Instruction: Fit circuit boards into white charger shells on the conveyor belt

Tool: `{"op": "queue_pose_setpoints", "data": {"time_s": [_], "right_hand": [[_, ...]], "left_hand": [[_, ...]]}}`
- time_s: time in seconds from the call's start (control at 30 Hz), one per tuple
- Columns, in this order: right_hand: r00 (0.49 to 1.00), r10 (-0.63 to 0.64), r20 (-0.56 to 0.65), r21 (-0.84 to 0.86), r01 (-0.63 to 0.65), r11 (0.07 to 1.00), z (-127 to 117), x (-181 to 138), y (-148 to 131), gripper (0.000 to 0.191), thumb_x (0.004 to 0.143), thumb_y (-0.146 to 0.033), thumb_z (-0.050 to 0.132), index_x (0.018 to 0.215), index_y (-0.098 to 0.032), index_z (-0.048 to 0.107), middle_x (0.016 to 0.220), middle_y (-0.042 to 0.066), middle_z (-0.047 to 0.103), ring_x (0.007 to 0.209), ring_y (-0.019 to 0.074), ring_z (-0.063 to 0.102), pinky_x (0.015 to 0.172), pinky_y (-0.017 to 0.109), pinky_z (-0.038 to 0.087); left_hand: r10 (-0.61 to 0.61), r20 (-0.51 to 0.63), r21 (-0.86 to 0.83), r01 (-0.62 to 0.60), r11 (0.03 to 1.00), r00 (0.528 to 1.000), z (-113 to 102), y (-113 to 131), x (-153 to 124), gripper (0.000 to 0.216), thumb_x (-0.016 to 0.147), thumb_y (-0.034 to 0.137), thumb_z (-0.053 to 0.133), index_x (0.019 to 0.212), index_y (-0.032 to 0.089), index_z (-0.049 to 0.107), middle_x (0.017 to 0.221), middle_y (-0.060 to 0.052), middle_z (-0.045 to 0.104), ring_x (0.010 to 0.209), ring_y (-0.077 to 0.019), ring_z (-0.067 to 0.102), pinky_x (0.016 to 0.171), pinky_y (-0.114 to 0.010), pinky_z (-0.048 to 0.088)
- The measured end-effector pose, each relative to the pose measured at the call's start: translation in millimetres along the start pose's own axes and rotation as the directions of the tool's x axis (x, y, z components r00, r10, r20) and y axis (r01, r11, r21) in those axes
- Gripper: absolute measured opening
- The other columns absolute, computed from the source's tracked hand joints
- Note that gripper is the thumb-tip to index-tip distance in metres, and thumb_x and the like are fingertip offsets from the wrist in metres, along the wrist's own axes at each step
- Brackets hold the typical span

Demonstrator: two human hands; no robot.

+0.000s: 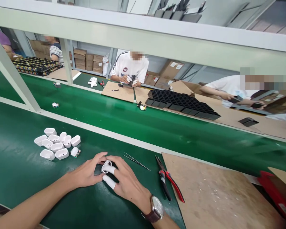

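Observation:
A small white plastic housing (103, 168), an open-topped oval cup, is held over the green bench between my two hands. My left hand (89, 171) grips it from the left with thumb and fingers. From the right, my right hand (125, 176) also holds it, its thumb and a finger in white finger cots, one fingertip at the opening. Something dark shows inside the cup, too small to make out. To the left stands a cluster of several similar white housings (57, 146), next to a small circuit board with a white part (75, 152).
Tweezers (136, 161) and red-black pliers (165, 178) lie right of my hands, beside a brown board (212, 190). Beyond a pale rail, a green conveyor belt (105, 111) carries small board assemblies. Across it, co-workers handle dark parts near black casings (181, 103). A frame beam crosses overhead.

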State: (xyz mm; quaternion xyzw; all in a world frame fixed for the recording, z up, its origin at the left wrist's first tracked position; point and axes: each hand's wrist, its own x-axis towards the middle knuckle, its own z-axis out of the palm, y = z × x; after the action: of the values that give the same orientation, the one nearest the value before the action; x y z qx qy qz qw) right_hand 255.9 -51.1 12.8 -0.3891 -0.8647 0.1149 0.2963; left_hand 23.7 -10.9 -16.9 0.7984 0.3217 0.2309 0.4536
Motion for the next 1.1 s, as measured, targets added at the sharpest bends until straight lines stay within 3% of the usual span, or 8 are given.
{"op": "queue_pose_setpoints", "data": {"time_s": [0.13, 0.43, 0.53, 0.67, 0.77, 0.87, 1.0, 1.1], "right_hand": [[0.995, 0.061, -0.073, -0.011, -0.062, 0.998, -1.6, -1.4, 10.0, 0.034, 0.101, -0.031, 0.068, 0.132, -0.024, 0.058, 0.134, 0.016, 0.062, 0.119, 0.0305, 0.064, 0.099, 0.051, 0.06], [0.991, 0.037, 0.131, -0.205, -0.009, 0.979, -7.2, 7.0, 2.9, 0.022, 0.101, -0.021, 0.06, 0.123, -0.02, 0.062, 0.115, 0.014, 0.07, 0.106, 0.0316, 0.066, 0.092, 0.051, 0.057], [0.991, 0.11, 0.079, -0.102, -0.102, 0.99, -14.0, 8.1, 3.2, 0.027, 0.103, -0.022, 0.057, 0.13, -0.022, 0.058, 0.12, 0.012, 0.069, 0.107, 0.0283, 0.065, 0.096, 0.049, 0.056], [0.995, 0.071, 0.076, -0.09, -0.064, 0.994, -14.8, 5.0, 6.8, 0.033, 0.098, -0.006, 0.048, 0.122, -0.023, 0.062, 0.118, 0.011, 0.069, 0.104, 0.0267, 0.065, 0.094, 0.048, 0.057], [0.997, 0.077, 0.008, -0.021, -0.076, 0.997, -14.2, 5.2, 13.0, 0.046, 0.094, 0.001, 0.042, 0.129, -0.022, 0.06, 0.121, 0.011, 0.067, 0.105, 0.0247, 0.066, 0.093, 0.045, 0.059], [0.99, 0.103, -0.093, 0.043, -0.099, 0.994, -12.9, 7.1, 22.1, 0.05, 0.098, -0.001, 0.039, 0.14, -0.024, 0.055, 0.123, 0.011, 0.066, 0.103, 0.0228, 0.066, 0.09, 0.042, 0.06], [0.993, 0.08, -0.09, 0.067, -0.074, 0.995, 0.3, 4.9, 37.1, 0.055, 0.095, 0.0, 0.039, 0.143, -0.023, 0.053, 0.123, 0.011, 0.066, 0.102, 0.0229, 0.067, 0.088, 0.041, 0.061], [0.989, 0.099, -0.114, 0.084, -0.09, 0.992, 16.4, -0.7, 49.0, 0.062, 0.088, 0.004, 0.037, 0.142, -0.021, 0.055, 0.117, 0.011, 0.066, 0.099, 0.0229, 0.067, 0.087, 0.042, 0.062]], "left_hand": [[0.07, -0.018, 0.011, -0.07, 0.998, 0.997, 0.6, 2.3, 1.1, 0.086, 0.094, 0.011, 0.06, 0.163, 0.033, 0.013, 0.152, -0.009, 0.06, 0.137, -0.0252, 0.061, 0.115, -0.046, 0.051], [0.034, -0.019, 0.076, -0.032, 0.997, 0.999, 2.0, 0.1, -1.1, 0.082, 0.094, 0.012, 0.059, 0.161, 0.031, 0.017, 0.15, -0.01, 0.061, 0.137, -0.0263, 0.062, 0.114, -0.046, 0.053], [0.072, -0.065, 0.128, -0.063, 0.99, 0.995, 0.7, 0.1, -4.3, 0.069, 0.097, 0.019, 0.062, 0.156, 0.03, 0.028, 0.146, -0.011, 0.062, 0.133, -0.0261, 0.063, 0.112, -0.045, 0.055], [0.228, -0.131, 0.281, -0.185, 0.942, 0.965, -1.4, 0.5, -4.7, 0.043, 0.097, 0.03, 0.072, 0.135, 0.026, 0.051, 0.138, -0.012, 0.062, 0.126, -0.028, 0.065, 0.107, -0.044, 0.057], [0.336, -0.114, 0.4, -0.266, 0.877, 0.935, -0.4, 1.5, -2.2, 0.019, 0.105, 0.025, 0.059, 0.124, 0.026, 0.061, 0.129, -0.01, 0.065, 0.112, -0.0239, 0.07, 0.097, -0.038, 0.06], [0.398, -0.116, 0.457, -0.307, 0.835, 0.91, 2.5, 8.5, -2.2, 0.018, 0.107, 0.017, 0.05, 0.112, 0.024, 0.065, 0.124, -0.01, 0.067, 0.102, -0.021, 0.07, 0.089, -0.036, 0.06], [0.32, -0.049, 0.464, -0.262, 0.846, 0.946, -2.7, 27.8, 1.6, 0.016, 0.102, 0.014, 0.054, 0.095, 0.023, 0.066, 0.112, -0.008, 0.069, 0.091, -0.0194, 0.069, 0.081, -0.033, 0.058], [0.205, 0.038, 0.503, -0.196, 0.841, 0.978, -30.2, 36.7, 27.9, 0.012, 0.093, 0.013, 0.062, 0.088, 0.023, 0.066, 0.102, -0.004, 0.069, 0.088, -0.0181, 0.069, 0.079, -0.029, 0.057]]}}
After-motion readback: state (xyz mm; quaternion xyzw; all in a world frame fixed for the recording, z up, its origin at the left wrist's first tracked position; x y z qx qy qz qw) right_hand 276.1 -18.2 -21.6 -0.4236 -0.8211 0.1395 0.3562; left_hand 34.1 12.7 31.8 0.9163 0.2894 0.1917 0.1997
